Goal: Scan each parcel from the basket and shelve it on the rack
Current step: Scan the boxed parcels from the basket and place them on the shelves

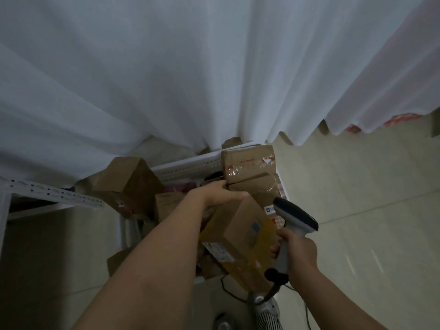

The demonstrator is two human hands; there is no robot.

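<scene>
- Your left hand (221,194) sits on the far upper edge of the cardboard parcel (240,236), fingers curled over that edge and gripping it.
- The parcel is held in the air in front of the rack (188,166), tilted, its long axis running from the far upper end under your left hand down toward you and to the right; its broad taped face looks up at you.
- A white shipping label (217,251) lies on the parcel's near left side, and a small blue mark shows on the top face; the print is too blurred to read.
- Your right hand (297,253) is wrapped round the handle of the grey scanner (295,217), and its fingertips touch the parcel's right edge; the scanner head points up and left, away from you.
- The scanner's dark cable drops from the handle's base toward the floor.
- Other brown boxes are stacked on the rack just beyond the parcel; the upper one (248,163) carries clear tape with red print.
- A white curtain (190,67) hides the upper rack, and your left forearm covers the parcel's left part.
</scene>
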